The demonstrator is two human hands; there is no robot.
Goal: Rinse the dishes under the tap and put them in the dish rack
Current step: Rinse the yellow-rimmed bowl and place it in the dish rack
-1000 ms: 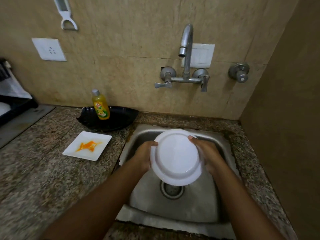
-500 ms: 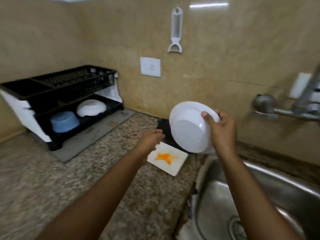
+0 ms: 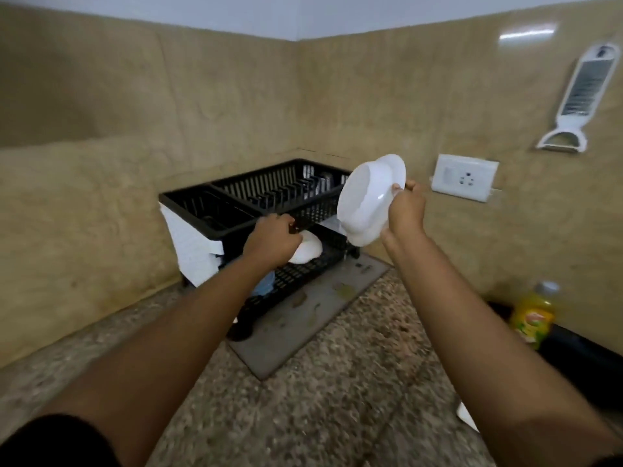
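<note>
Step in hand: racking, not rinsing. Right hand (image 3: 403,210) grips a white bowl (image 3: 365,197) by its rim, tilted on edge, in the air just in front of the black dish rack's (image 3: 236,210) right end, approx 1 o'clock from centre. Left hand (image 3: 271,241), fingers curled, is at the rack's lower tier against a white dish (image 3: 308,252) already there; can't tell if it grasps it. A blue dish (image 3: 264,286) sits lower, at 7 o'clock from that one. Next, prob.: lower the bowl into a free spot w/o knocking the racked ones.
</note>
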